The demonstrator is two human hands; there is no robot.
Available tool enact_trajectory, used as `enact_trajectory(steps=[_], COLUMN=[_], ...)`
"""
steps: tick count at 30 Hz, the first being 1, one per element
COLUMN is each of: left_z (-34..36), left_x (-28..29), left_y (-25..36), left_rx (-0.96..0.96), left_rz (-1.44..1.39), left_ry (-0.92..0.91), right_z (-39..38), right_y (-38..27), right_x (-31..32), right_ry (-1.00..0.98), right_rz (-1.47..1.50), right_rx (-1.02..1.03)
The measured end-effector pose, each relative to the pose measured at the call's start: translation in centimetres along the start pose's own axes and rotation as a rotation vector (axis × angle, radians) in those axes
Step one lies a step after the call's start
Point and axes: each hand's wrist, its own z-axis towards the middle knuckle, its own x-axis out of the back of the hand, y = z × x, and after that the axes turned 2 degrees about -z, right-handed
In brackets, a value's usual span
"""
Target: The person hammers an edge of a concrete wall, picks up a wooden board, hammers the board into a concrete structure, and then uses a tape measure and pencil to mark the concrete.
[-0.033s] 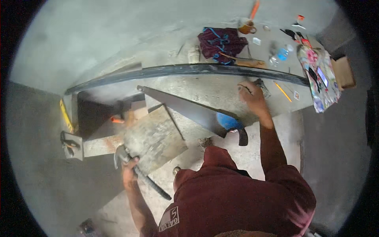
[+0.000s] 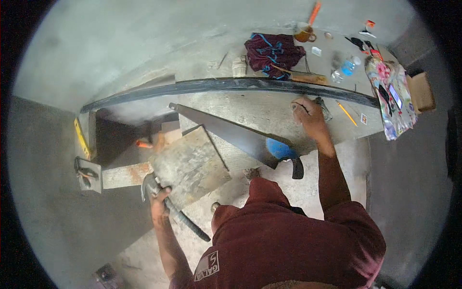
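My left hand is closed around a claw hammer, near its metal head. The hammer lies slantwise in front of a worn square board, its dark grip end pointing toward my body. Over the worktop, my right hand has its fingers curled in; anything inside them is hidden. Just beside it, partly behind the wrist, sits a small crumpled clear and dark packet. A handsaw with a blue and black handle stretches across the worktop between my hands.
A long dark metal bar crosses the worktop. Beyond it lie a dark red cloth, a brown mug and a plastic bottle. A pencil rests at right. A trowel sits at the left end.
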Motion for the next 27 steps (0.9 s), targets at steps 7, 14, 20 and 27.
enact_trajectory(steps=[7,14,20,27], left_z=[-0.3,-1.0,-5.2,-2.3], left_x=[-4.7,-6.0,-2.0,-7.3], left_y=[0.7,-1.2,1.0,9.0], left_rx=[-0.045,-0.327,-0.17,-0.224], left_rz=[0.358,0.263,0.199,-0.094], left_ry=[0.231,0.351,0.5,0.234], right_z=[9.6,25.5,29.2,29.9], right_y=[-1.9,-0.4,0.7,-0.9], right_x=[-6.5,-16.4,-20.1,-17.7], right_ry=[-0.191,-0.244,-0.396,-0.314], right_rz=[0.01,-0.546,-0.825,-0.798], right_rx=[0.304,0.472,0.506,0.351])
